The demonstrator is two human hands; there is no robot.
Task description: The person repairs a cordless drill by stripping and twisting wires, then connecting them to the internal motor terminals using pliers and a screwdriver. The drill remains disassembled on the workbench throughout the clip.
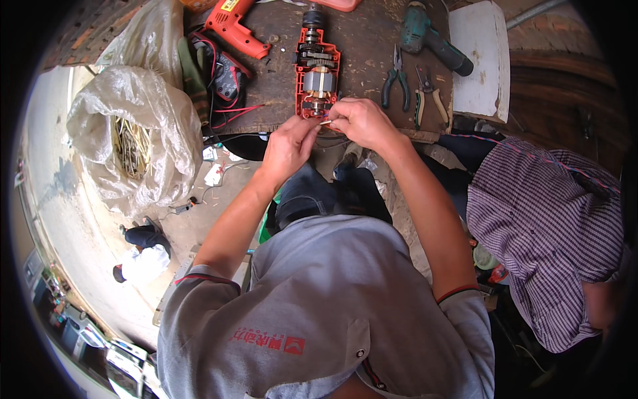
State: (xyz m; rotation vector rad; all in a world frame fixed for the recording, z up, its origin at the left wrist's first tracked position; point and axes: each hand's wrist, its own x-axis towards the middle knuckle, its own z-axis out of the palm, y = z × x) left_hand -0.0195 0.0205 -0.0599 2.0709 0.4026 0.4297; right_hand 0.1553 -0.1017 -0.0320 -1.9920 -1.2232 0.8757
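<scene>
Here, opened drill (319, 82) on scuffed tabletop (365, 46)

the opened drill (318, 70) lies lengthwise on the brown table (362, 40), its orange-red half-shell (298, 90) baring metal gears (312, 56) and a silver motor core (319, 82). its dark chuck (312, 17) points away; a slim pale piece (324, 122), too small to identify, shows at the near end.

Just ahead of the left hand (288, 147) and right hand (363, 122), the opened red power tool (319, 82) blocks the middle. Left of it, bare tabletop (282, 74) offers a lane forward, with red leads (238, 114) poking in ahead-left of the left hand. Ahead of the right hand, another lane opens, walled on its right by black-handled pliers (397, 69), then cutters (426, 87), a teal drill (425, 38) farther ahead.
</scene>
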